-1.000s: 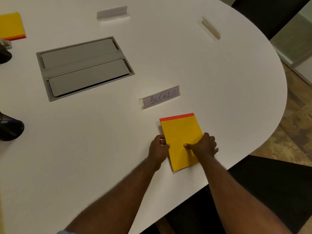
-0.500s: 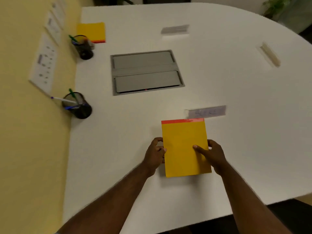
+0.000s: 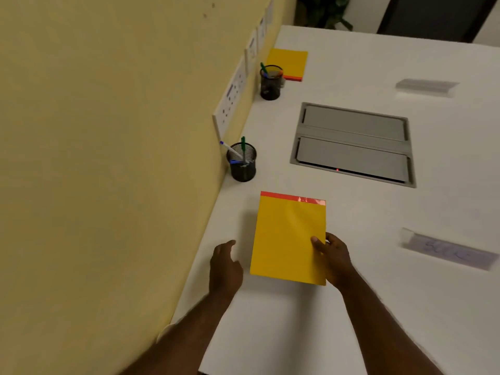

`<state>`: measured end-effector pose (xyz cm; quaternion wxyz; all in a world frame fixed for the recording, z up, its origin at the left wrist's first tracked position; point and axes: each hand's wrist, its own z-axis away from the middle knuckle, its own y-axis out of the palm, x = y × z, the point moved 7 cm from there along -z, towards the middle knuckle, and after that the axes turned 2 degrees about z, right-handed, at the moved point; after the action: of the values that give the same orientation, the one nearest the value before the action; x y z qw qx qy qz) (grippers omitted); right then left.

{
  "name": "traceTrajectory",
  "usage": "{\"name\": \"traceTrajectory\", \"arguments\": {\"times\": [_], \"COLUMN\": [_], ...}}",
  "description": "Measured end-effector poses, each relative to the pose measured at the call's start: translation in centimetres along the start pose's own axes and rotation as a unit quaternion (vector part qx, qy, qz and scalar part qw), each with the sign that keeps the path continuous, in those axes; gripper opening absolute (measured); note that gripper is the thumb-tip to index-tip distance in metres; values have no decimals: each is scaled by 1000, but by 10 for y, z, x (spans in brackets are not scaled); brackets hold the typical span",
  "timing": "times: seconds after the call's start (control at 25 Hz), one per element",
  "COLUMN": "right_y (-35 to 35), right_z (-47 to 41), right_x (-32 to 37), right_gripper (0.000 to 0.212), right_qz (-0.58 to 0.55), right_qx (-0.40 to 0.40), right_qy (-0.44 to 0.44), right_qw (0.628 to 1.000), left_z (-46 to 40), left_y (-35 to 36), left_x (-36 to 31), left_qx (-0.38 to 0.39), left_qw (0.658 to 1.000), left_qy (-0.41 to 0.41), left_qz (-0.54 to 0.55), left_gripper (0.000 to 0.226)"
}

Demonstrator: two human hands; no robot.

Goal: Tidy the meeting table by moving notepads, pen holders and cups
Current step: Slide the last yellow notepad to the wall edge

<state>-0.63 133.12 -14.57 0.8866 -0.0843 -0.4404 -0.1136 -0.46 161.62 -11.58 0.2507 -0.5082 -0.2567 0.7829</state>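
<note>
One white table [image 3: 351, 307] is set against a yellow wall [image 3: 108, 158], and a yellow notepad [image 3: 289, 239] is held above it near the wall edge.

Sockets [image 3: 232, 104] are mounted along the wall; a grey hatch [image 3: 354, 143] is sunk into the tabletop, with two name stands, one beyond it [image 3: 426, 87] and one to its right [image 3: 449, 251]. Two mesh pen holders [image 3: 241, 162] [image 3: 271, 82] are stood by the wall, and a second notepad [image 3: 288, 63] is laid behind the far one. Since half a second ago the notepad has been carried leftward toward the wall and released by the left hand [image 3: 226, 266]. That hand is now held loosely open, just left of the pad and apart from it. The pad's right edge is pinched by the right hand [image 3: 334, 259], thumb on top.
</note>
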Motion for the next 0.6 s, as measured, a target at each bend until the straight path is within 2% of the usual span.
{"name": "traceTrajectory", "arguments": {"times": [0.12, 0.24, 0.36, 0.6], "right_y": [35, 71, 99, 138], "right_z": [-19, -32, -41, -48], "right_x": [7, 6, 0, 0], "right_gripper": [33, 35, 35, 30], "right_qz": [-7, -1, -3, 3], "right_qx": [-21, -34, -48, -67], "right_qy": [4, 18, 28, 25], "right_qw": [1000, 999, 998, 997], "left_z": [11, 23, 26, 21], "left_y": [8, 18, 25, 30], "left_x": [29, 45, 53, 61], "left_qx": [51, 109, 133, 127], "left_qw": [987, 966, 956, 951], "left_qy": [-31, -57, -62, -60], "left_qz": [-150, -229, -254, -274], "left_gripper": [77, 100, 112, 117]}}
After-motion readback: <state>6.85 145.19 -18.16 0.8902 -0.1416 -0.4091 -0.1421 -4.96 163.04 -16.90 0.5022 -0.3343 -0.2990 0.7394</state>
